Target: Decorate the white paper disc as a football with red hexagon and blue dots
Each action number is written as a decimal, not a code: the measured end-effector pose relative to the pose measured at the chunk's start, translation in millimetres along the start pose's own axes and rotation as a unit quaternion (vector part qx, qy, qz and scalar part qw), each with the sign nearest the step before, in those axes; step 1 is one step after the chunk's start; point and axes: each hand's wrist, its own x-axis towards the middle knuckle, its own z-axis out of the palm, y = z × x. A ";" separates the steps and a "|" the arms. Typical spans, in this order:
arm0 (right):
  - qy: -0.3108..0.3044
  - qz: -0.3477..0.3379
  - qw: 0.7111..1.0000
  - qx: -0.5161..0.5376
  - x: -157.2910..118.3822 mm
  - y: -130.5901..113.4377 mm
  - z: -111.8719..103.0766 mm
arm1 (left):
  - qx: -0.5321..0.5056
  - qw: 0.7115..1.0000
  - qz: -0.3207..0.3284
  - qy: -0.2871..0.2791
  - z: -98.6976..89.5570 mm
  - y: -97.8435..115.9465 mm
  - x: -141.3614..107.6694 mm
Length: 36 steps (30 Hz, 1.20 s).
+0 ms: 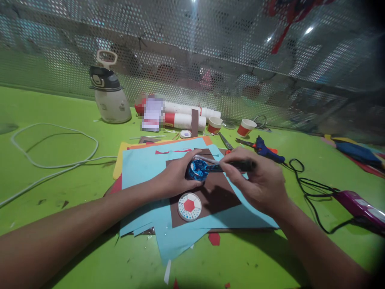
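Observation:
My left hand (177, 176) is wrapped round a small jar (198, 170) with blue and white inside, above a dark brown sheet (221, 196). From the right, my right hand (255, 176) grips a dark-handled brush (237, 165), whose blue-stained end reaches the jar's mouth. A round white disc (189, 206) with a red hexagon and blue dots lies on the brown sheet just below the jar. Light blue sheets (141, 168) spread out under the brown one.
Behind the sheets are stacked paper cups (185, 121), two single cups (215, 125), scissors (225, 141) and a white sprayer (112, 102). A blue glue gun (267, 150), cords and a purple power strip (362, 208) lie right. A white cable (60, 165) loops left.

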 end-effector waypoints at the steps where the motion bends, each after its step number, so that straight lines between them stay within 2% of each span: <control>1: -0.026 -0.017 1.000 -0.001 -0.2 -0.4 0.1 | 0.001 1.000 -0.003 0.000 -0.2 0.1 0.0; 5: -0.115 -0.073 0.991 0.004 -0.6 -3.1 -3.7 | 0.002 1.000 -0.005 -0.003 -1.0 0.0 -0.1; 8: -0.127 -0.094 0.987 -0.004 -0.4 -5.9 -10.1 | 0.001 1.000 0.002 -0.003 -1.0 -0.2 -0.3; 11: -0.123 -0.086 0.989 0.002 -0.5 -7.9 -17.3 | -0.001 1.000 0.003 -0.003 -0.5 0.4 -0.7; 14: -0.084 -0.041 0.994 0.049 -2.3 -6.4 -22.8 | 0.001 1.000 -0.007 -0.002 -0.1 1.4 -1.0; 18: 0.034 0.062 0.991 0.114 -6.5 4.7 -22.8 | 0.000 1.000 -0.022 -0.003 -2.0 0.5 -0.1; 20: 0.078 0.143 0.967 0.196 -7.1 11.7 -19.2 | 0.000 1.000 -0.029 -0.006 -4.2 -0.5 0.9; 22: 0.097 0.221 0.920 0.308 -6.1 16.4 -14.0 | 0.001 0.999 -0.040 -0.012 -6.7 -0.7 2.2; 25: 0.088 0.312 0.847 0.422 -3.5 17.3 -5.7 | 0.000 0.999 -0.047 -0.025 -11.4 1.9 3.5; 27: 0.066 0.352 0.814 0.457 -3.1 15.6 -0.6 | -0.009 0.998 -0.041 -0.039 -16.9 5.3 1.7; 30: 0.050 0.385 0.785 0.482 -5.3 13.9 5.0 | -0.010 0.998 -0.051 -0.031 -31.1 12.6 -10.9; 33: 0.049 0.398 0.773 0.493 -8.7 14.5 7.2 | 0.042 0.995 -0.089 0.035 -46.7 23.0 -36.1; 34: 0.048 0.399 0.771 0.494 -9.7 14.7 7.3 | 0.056 0.993 -0.094 0.036 -50.2 27.0 -45.0; 36: 0.042 0.397 0.775 0.490 -11.4 14.2 7.1 | 0.054 0.991 -0.115 -0.027 -52.7 34.6 -58.9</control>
